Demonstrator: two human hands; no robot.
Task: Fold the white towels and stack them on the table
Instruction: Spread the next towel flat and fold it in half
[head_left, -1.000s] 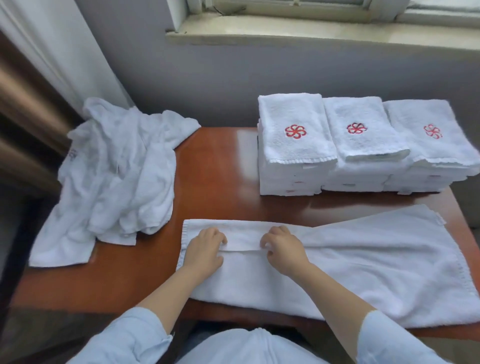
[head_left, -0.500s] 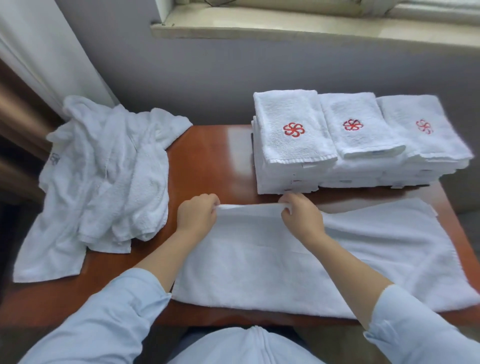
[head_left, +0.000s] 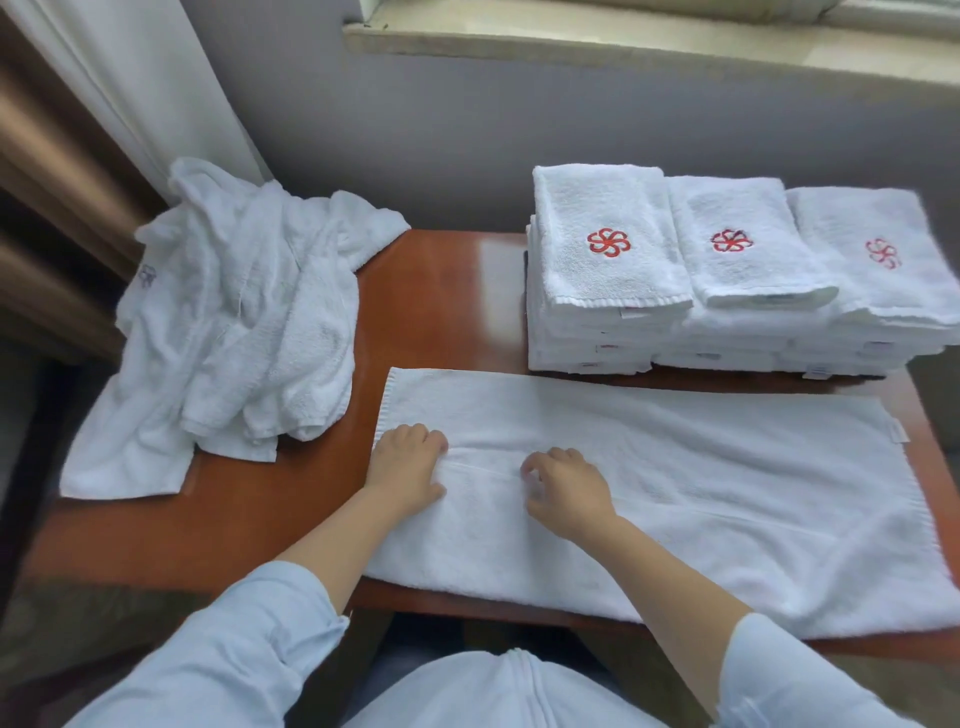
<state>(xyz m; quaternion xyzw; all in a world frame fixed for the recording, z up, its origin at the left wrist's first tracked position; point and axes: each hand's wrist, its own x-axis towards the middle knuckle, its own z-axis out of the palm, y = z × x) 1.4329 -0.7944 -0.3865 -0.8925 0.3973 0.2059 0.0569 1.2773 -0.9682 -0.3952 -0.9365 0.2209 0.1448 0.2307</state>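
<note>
While both hands sit at the left end of the towel (head_left: 675, 493), most of its length lies unattended to their right. Towel lies flat on the table (head_left: 431, 312), long axis left to right, parallel to the near table edge. A hem line runs along that axis through the middle of the cloth.

Left hand (head_left: 408, 465): fingers curled down on the hem line close to the towel's left short edge; appears to pinch the cloth there. Right hand (head_left: 569, 488): fingers likewise curled, tips on the same hem line, apparently nipping it. Hands are near each other, both on the left third.

Judgement: lengthwise fold looks laid. The next fold should go across the long axis, and the right short edge is well away from either hand. Right hand is the nearer one, so it would have to travel right along the hem.

Folded stacks (head_left: 608, 249) stand just beyond the towel's far edge, right of centre. Unfolded heap (head_left: 234, 322) lies to the left, apart from the towel.
</note>
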